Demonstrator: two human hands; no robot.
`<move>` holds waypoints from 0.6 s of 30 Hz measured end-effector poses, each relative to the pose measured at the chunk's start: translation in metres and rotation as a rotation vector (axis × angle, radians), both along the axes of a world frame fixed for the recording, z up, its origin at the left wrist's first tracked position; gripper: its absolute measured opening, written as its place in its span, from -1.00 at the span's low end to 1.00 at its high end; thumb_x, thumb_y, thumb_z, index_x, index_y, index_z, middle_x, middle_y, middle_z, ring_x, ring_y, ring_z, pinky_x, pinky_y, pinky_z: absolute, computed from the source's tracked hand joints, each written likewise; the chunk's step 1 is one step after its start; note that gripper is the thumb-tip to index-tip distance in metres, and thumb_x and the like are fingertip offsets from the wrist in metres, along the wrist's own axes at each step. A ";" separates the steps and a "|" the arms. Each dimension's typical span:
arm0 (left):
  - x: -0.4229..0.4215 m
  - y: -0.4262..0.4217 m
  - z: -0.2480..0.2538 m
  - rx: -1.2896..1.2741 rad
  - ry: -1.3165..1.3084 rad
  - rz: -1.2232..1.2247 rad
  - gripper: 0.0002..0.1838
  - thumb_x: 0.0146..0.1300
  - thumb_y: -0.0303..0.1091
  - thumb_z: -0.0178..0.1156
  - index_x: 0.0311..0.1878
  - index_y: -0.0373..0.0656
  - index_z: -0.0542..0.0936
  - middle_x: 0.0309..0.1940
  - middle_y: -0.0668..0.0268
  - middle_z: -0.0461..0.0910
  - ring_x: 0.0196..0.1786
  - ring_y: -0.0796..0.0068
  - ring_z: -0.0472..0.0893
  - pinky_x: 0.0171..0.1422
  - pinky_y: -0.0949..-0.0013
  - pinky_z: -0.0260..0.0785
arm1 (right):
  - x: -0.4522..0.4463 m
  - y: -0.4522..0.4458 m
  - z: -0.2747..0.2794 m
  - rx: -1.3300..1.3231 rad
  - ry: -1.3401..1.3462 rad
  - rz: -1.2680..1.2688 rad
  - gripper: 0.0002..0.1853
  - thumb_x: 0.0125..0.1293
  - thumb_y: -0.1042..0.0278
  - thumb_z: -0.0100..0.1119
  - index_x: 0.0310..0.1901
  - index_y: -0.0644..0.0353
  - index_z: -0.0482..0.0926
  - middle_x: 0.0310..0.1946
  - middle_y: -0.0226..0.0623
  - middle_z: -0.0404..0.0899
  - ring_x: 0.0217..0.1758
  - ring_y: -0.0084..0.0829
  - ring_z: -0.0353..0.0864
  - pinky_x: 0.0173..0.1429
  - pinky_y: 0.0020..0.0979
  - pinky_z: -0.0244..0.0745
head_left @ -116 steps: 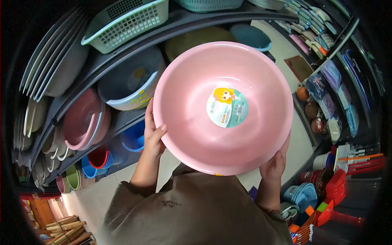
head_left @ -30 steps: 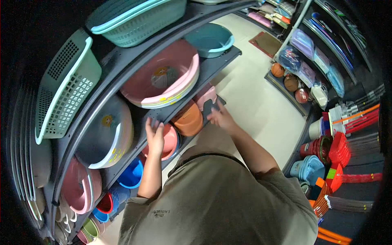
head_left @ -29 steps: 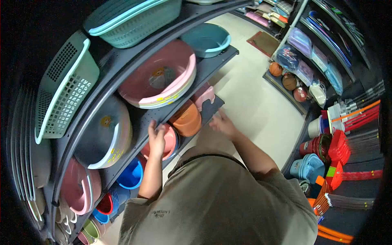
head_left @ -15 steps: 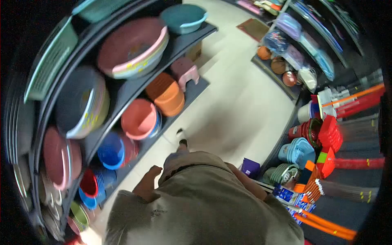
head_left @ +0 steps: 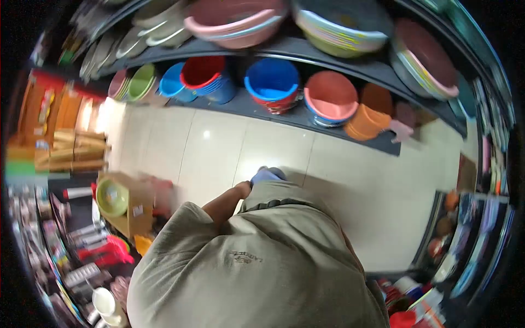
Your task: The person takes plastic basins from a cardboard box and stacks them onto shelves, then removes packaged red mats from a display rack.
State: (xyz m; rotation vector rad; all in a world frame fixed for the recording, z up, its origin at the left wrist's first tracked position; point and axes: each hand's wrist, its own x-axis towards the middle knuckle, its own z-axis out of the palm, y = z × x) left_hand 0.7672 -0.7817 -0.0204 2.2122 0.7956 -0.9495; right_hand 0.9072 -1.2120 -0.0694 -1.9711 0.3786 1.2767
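Note:
My left hand (head_left: 243,189) hangs low beside my waist, near the leg of my trousers; it is small and blurred, and its fingers cannot be made out. Only part of my right arm shows along the side of my shirt (head_left: 273,257), and the right hand is hidden behind my body. In front of me, stacked buckets stand on the bottom shelf: blue (head_left: 272,79), pink (head_left: 331,95), red (head_left: 202,72) and orange (head_left: 367,121). Above them lie stacked basins, one stack pink (head_left: 235,24) and one dark with pale rims (head_left: 343,27).
Pale floor tiles (head_left: 213,142) run between the shelves. At the left are a cardboard box (head_left: 139,210) with a green bowl (head_left: 112,198) and a bundle of wooden sticks (head_left: 76,150). Balls (head_left: 437,246) and packaged goods stand on the right shelf. A brown mat (head_left: 466,174) lies at the right.
The view has swung left along the shelves. Earlier both hands held a pink basin, then were raised apart from it; now the left hand hangs low and the right is out of sight.

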 end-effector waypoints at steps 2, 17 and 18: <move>-0.040 0.019 -0.020 -0.021 0.015 -0.068 -0.53 -0.11 -0.13 0.24 -0.14 -0.24 0.61 -0.11 -0.01 0.57 -0.01 0.09 0.56 0.07 0.23 0.40 | 0.012 0.029 0.004 -0.014 -0.015 0.105 -0.34 0.27 0.00 0.01 0.24 0.38 0.25 0.20 0.04 0.33 0.25 -0.13 0.34 0.30 -0.34 0.20; -0.339 0.167 0.004 0.144 -0.122 1.092 -0.61 0.02 -0.19 0.06 -0.17 -0.28 0.61 -0.14 -0.05 0.57 -0.01 0.05 0.55 0.12 0.22 0.36 | 0.000 0.405 0.062 -0.124 -0.065 0.843 -0.31 0.27 -0.02 -0.01 0.29 0.32 0.19 0.20 0.06 0.32 0.23 -0.10 0.35 0.30 -0.36 0.22; -0.346 0.170 0.015 0.155 -0.121 1.137 -0.61 0.02 -0.19 0.06 -0.17 -0.28 0.61 -0.14 -0.05 0.57 -0.01 0.05 0.55 0.12 0.22 0.36 | -0.004 0.436 0.070 -0.137 -0.069 0.890 -0.31 0.27 -0.03 -0.01 0.29 0.31 0.19 0.20 0.06 0.32 0.23 -0.10 0.35 0.30 -0.36 0.22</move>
